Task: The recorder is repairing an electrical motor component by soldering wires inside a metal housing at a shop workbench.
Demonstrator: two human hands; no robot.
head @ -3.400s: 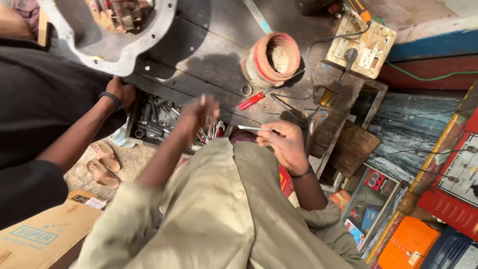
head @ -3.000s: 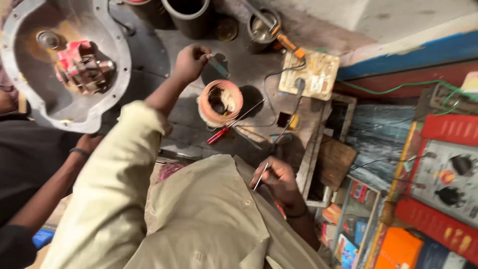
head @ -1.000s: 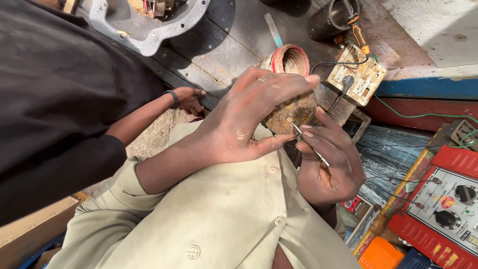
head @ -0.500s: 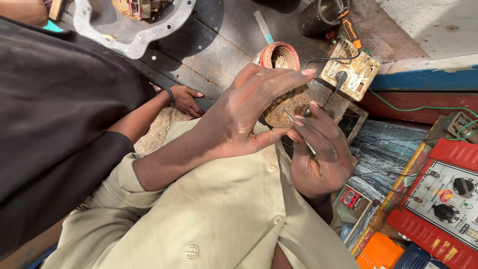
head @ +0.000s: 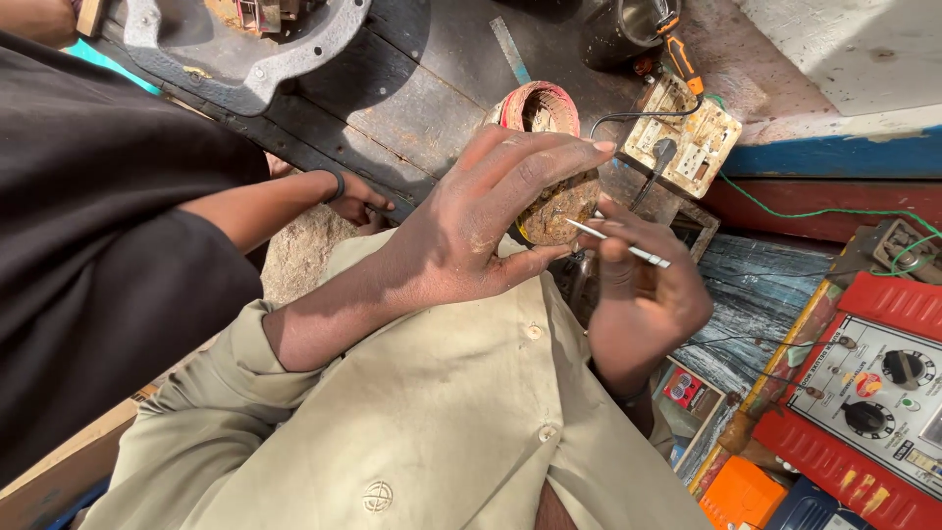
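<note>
My left hand (head: pixel 481 221) is raised close to the camera and wraps a round, brownish, dirty part (head: pixel 557 208) with its fingers over the top. Beside it, my right hand (head: pixel 643 304) pinches a thin white stick-like tool (head: pixel 618 244) whose tip touches the part's edge. Below both hands lies my olive buttoned shirt (head: pixel 422 412). What is inside the part is hidden by my fingers.
A red-and-copper wound coil (head: pixel 538 106) stands on the dark workbench (head: pixel 412 69), next to a worn switch-and-socket board (head: pixel 682 137). A grey metal housing (head: pixel 245 49) lies top left. Another person in black (head: pixel 108 245) reaches in from the left. A red meter box (head: pixel 873 383) sits right.
One second ago both hands held the part and stick in much the same way; they have shifted slightly up and right in view, and the stick's tip stays at the part.
</note>
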